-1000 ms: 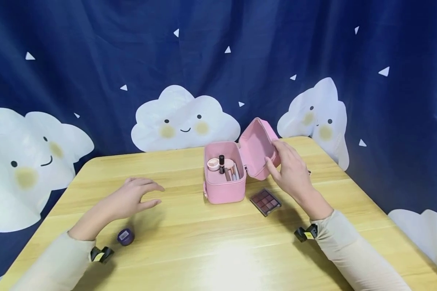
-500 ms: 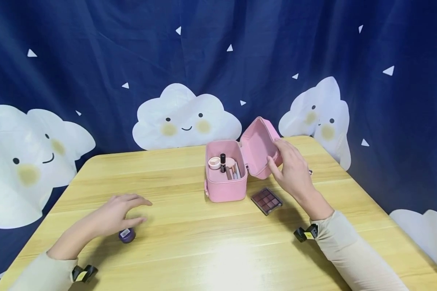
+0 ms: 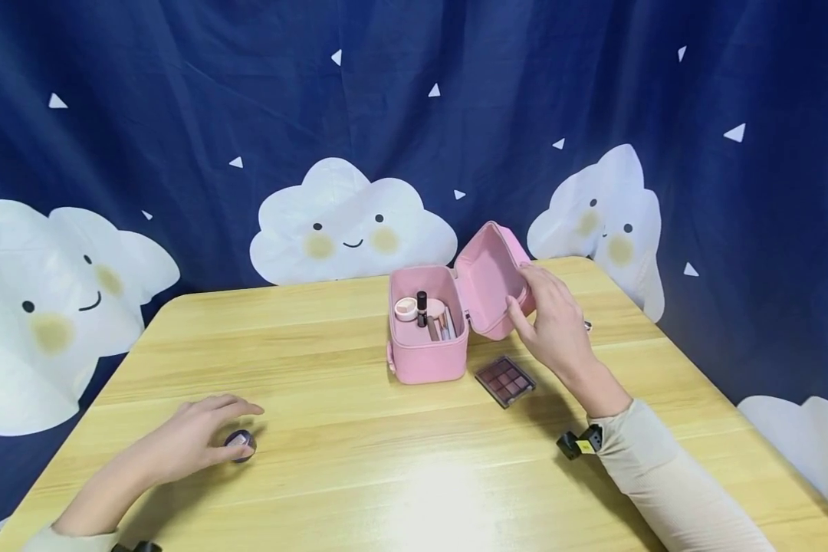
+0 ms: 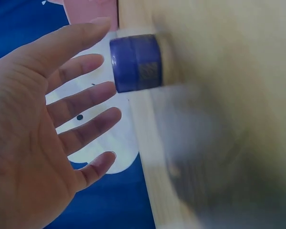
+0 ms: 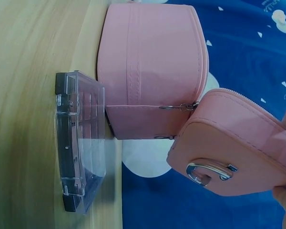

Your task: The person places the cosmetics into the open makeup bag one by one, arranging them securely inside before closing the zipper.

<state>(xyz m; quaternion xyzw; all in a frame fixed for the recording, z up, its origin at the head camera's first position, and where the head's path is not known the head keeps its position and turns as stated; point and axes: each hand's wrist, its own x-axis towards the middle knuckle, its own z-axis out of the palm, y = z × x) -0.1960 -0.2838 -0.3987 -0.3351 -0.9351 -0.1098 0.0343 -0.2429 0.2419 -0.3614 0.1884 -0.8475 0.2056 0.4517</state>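
My left hand [image 3: 182, 441] reaches around a small purple jar [image 3: 238, 438] on the table at front left, fingers spread and nearly straight. In the left wrist view the jar [image 4: 136, 63] lies just past the fingertips, between thumb and fingers. A pink cosmetic case [image 3: 429, 360] stands open at the middle back. With its thumb and fingers, my right hand [image 3: 555, 326] holds the edge of the case's raised lid [image 3: 486, 280]. The right wrist view shows the lid's outside [image 5: 219, 152] with a metal ring handle. Inside the case are a black-capped tube [image 3: 422, 307], a round compact [image 3: 405, 309] and several slim sticks.
An eyeshadow palette [image 3: 505, 381] with a clear cover lies in front of the case, below my right hand. A small shiny object [image 3: 588, 326] shows behind the right wrist. The wooden table [image 3: 345, 429] ends at a dark blue curtain [image 3: 386, 92] with clouds.
My left hand has moved down and to the left, from above the table to around the purple jar. The right hand has stayed on the lid.
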